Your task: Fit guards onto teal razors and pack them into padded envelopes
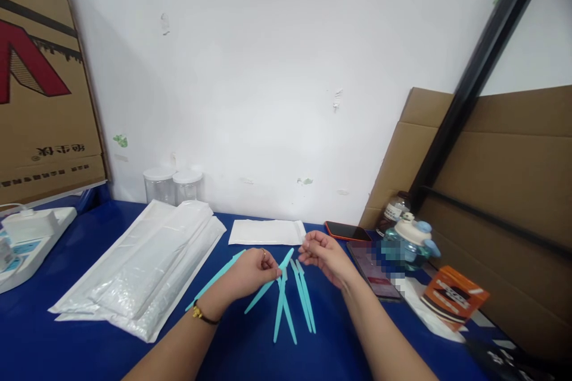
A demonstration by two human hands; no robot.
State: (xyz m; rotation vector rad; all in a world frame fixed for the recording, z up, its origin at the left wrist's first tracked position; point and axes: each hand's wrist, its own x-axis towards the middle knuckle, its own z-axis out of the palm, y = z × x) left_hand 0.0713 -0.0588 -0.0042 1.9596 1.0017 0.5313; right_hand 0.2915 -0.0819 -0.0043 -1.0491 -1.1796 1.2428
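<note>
My left hand (257,272) is closed in a pinch on a slim turquoise stick with a blade-like head, which looks like an eyebrow razor (286,260). Its long handle slants down to the left behind my fingertips. Below the pinch, two more turquoise razors (279,312) lie crossed on the blue table (250,351). To their right a pair of razors (304,297) lies side by side. Partly under my left wrist is another turquoise piece (210,286). My right hand (324,253) hovers above the pair, fingers loosely curled and apart, with nothing visible in them.
White padded mailers (147,274) are stacked at the left, near a power strip (40,244) and two clear jars (173,187). A white packet (263,232) lies behind my hands. To the right are a phone (347,231), a dark tablet-like slab (378,280), a jug (409,244) and an orange box (453,297).
</note>
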